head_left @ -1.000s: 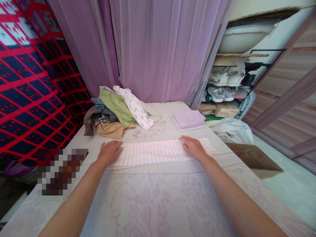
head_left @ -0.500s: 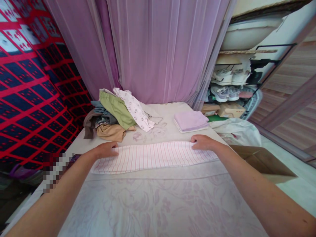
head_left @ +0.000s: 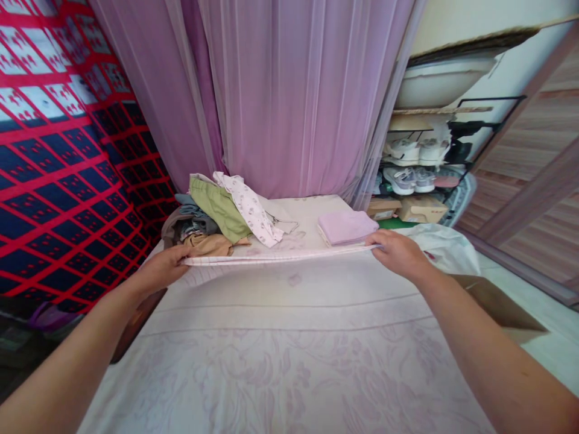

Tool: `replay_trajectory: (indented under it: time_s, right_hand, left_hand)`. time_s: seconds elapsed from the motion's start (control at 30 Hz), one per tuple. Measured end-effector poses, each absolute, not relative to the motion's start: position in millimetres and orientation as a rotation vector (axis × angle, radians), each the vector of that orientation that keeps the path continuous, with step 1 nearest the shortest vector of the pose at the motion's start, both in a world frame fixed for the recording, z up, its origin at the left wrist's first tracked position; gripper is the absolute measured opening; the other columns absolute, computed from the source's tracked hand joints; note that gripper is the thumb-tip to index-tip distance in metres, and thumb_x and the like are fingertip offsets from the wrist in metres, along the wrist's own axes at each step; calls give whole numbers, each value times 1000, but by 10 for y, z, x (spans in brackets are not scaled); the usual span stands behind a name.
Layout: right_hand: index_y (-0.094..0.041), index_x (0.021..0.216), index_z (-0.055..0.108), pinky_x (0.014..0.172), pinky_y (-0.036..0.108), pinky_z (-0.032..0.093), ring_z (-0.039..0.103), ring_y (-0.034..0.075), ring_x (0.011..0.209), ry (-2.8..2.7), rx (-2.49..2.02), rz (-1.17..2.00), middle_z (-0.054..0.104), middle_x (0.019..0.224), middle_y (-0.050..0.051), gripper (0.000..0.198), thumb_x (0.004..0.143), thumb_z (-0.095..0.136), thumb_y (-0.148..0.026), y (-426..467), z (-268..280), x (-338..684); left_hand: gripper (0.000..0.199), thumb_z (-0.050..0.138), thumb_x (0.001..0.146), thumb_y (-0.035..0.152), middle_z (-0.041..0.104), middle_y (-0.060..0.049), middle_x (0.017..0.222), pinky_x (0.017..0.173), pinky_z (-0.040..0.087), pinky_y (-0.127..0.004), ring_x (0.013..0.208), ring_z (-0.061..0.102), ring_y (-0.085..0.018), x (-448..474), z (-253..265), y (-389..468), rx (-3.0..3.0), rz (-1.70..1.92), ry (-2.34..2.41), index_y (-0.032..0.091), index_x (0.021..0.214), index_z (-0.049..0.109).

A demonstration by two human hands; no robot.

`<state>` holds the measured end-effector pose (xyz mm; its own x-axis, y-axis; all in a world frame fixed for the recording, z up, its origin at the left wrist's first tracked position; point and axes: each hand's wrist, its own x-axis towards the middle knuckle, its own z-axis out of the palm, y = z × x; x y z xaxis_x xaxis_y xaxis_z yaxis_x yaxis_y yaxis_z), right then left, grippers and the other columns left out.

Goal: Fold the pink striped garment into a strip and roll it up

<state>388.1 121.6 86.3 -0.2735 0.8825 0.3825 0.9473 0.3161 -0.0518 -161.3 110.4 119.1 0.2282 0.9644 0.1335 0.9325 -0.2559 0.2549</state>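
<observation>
Reaching forward and held wide apart, my left hand [head_left: 165, 266] and right hand [head_left: 398, 253] grip opposite ends of the pale pink cloth [head_left: 280, 259], which stretches as a narrow band between them, nearer me than the clothes pile [head_left: 221, 211] and folded lavender garment [head_left: 346, 226].

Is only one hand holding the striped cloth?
No, the left hand grips one end of the striped cloth and the right hand grips the other.
</observation>
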Motion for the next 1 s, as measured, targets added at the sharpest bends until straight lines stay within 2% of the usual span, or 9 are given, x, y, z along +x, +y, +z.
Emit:
replay_trajectory:
  time_s: [0.1, 0.2, 0.33, 0.43, 0.53, 0.63, 0.77, 0.87, 1.0]
  right_hand:
    - [-21, 83, 65, 78, 33, 42, 60, 23, 89, -2255, -1530, -456, 67, 89, 6, 23, 75, 47, -11, 951, 590, 3854]
    - [-21, 82, 64, 77, 32, 43, 60, 21, 85, -2272, -1497, -459, 67, 88, 5, 23, 74, 47, -7, 673, 161, 3804]
    - [-21, 102, 64, 84, 36, 44, 59, 23, 98, -2176, -1564, -494, 66, 106, 8, 32, 77, 48, -9, 509, -192, 3766]
    - [-20, 111, 63, 81, 34, 46, 59, 23, 100, -2129, -1607, -491, 65, 114, 9, 40, 76, 48, -9, 569, -168, 3789]
    - [-22, 102, 68, 76, 32, 47, 60, 21, 90, -2130, -1606, -499, 69, 101, 6, 41, 72, 47, -5, 640, -25, 3841]
    - [-23, 97, 72, 78, 37, 45, 59, 25, 94, -2090, -1656, -562, 69, 101, 7, 38, 73, 49, -4, 612, 59, 3881]
    - [-24, 92, 73, 79, 38, 47, 60, 25, 94, -2177, -1747, -397, 70, 102, 6, 41, 71, 47, -1, 498, -32, 3908]
    - [-26, 99, 73, 87, 37, 47, 61, 23, 101, -2212, -1813, -195, 69, 109, 5, 49, 68, 45, 0, 466, -68, 3968]
    - [-27, 107, 71, 95, 38, 45, 59, 23, 112, -2326, -1919, 86, 68, 117, 3, 52, 68, 46, -2, 528, 132, 4017]
  left_hand:
    - [21, 41, 68, 21, 66, -4, 80, 76, 48, -31, 81, 61, -21, -1606, 948, 864, 2552, 415, 1764, 21, 76, 61]
    - [30, 42, 67, 13, 69, -8, 93, 85, 48, -37, 92, 63, -24, -1558, 548, 606, 2613, 349, 1815, 21, 83, 65]
    - [44, 43, 70, 12, 65, -10, 122, 96, 45, -44, 112, 59, -28, -1547, 173, 404, 2588, 310, 1986, 20, 106, 67]
    - [48, 40, 75, 12, 62, -9, 128, 99, 45, -43, 116, 57, -26, -1586, 131, 385, 2548, 298, 2033, 19, 114, 66]
    - [51, 37, 76, 11, 62, -6, 128, 102, 45, -39, 120, 56, -23, -1615, 179, 382, 2510, 355, 2036, 21, 117, 66]
    - [55, 40, 72, 10, 61, -4, 131, 106, 42, -40, 123, 53, -23, -1612, 192, 339, 2486, 397, 2054, 24, 119, 65]
    - [56, 42, 69, 12, 62, -7, 129, 110, 38, -41, 124, 53, -25, -1610, 160, 275, 2447, 253, 1989, 21, 118, 67]
    - [59, 45, 66, 19, 59, -7, 133, 111, 35, -41, 128, 49, -26, -1680, 238, 288, 2359, 119, 1900, 20, 121, 65]
    - [57, 47, 71, 34, 60, -5, 131, 104, 41, -36, 121, 56, -25, -1791, 505, 443, 2161, -29, 1765, 23, 124, 63]
